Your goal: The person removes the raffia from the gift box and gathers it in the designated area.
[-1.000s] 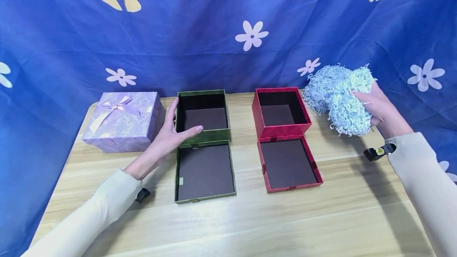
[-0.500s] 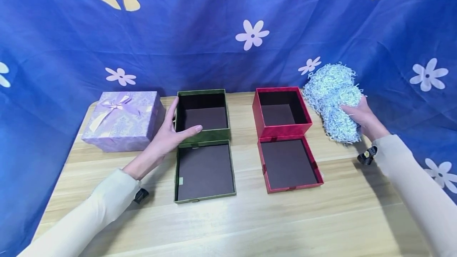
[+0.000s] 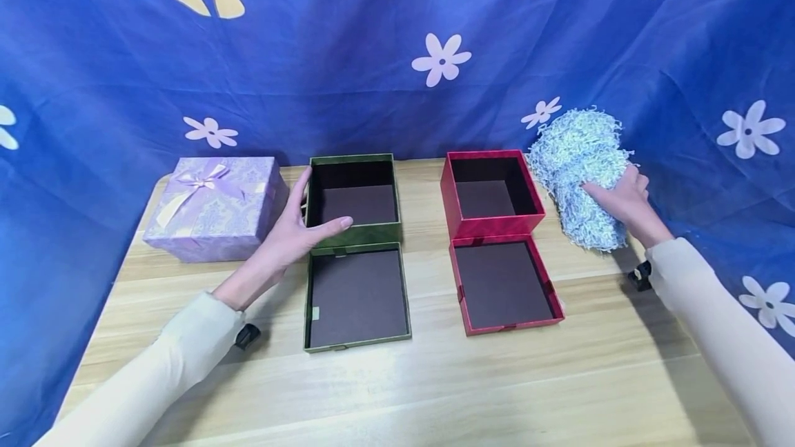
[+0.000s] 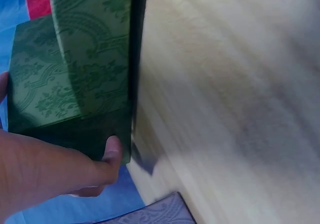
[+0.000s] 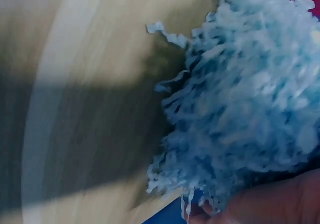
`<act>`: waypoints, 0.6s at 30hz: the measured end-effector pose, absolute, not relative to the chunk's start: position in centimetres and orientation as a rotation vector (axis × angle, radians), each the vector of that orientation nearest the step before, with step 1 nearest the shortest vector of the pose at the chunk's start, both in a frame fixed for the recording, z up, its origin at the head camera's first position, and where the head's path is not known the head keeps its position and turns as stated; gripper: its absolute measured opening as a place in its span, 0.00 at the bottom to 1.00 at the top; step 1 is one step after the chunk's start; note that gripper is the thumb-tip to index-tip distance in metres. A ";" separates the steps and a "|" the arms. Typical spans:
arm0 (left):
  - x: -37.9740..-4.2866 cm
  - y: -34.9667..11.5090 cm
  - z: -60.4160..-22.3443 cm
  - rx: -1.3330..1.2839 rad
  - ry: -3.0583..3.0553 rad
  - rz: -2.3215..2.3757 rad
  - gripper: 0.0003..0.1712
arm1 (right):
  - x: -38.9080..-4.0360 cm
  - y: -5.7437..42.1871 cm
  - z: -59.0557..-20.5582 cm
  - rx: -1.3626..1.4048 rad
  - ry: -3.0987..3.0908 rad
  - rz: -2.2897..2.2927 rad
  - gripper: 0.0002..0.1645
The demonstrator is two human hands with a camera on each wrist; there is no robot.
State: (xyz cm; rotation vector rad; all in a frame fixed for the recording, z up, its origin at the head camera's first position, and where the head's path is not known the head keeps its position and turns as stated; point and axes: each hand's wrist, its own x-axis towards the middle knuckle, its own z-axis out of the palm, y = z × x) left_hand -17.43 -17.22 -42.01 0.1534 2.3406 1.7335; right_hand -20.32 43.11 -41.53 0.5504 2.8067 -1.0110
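In the head view my left hand (image 3: 288,230) is at the left front corner of a green box (image 3: 388,234), which has no lid on. Its thumb lies across the front rim, and its fingers touch the left side. The left wrist view shows a bent fingertip (image 4: 114,146) against the patterned green wall (image 4: 92,48). At the far right my right hand (image 3: 629,204) holds the near part of a pale blue heap of shredded paper (image 3: 580,150), thumb on top. Other fingers are partly hidden. Loose strands (image 5: 172,36) stick out of the shredded paper (image 5: 245,103).
The green lid (image 3: 357,299) lies inside-up before its box. A red box (image 3: 491,226) stands right of centre, its lid (image 3: 504,285) also inside-up in front. A lilac gift box (image 3: 211,209) with a bow stands left. A blue curtain (image 3: 348,54) hangs behind the table (image 3: 373,399).
My right hand has moved left and down with its clump of shredded paper, which now lies against the rest of the heap. The left hand has stayed at the green box.
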 end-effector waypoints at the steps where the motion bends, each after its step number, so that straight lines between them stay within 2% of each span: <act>1: -17.4 -17.3 -41.9 0.149 2.337 1.725 0.71 | -20.2 42.9 -41.5 0.553 2.822 -1.032 0.75; 9: -17.5 -17.7 -41.4 0.150 2.333 1.701 0.70 | -19.1 42.1 -40.9 0.590 2.905 -1.149 0.78; 18: -17.2 -18.1 -40.8 0.162 2.325 1.759 0.68 | -18.0 41.9 -40.5 0.641 2.913 -1.319 0.69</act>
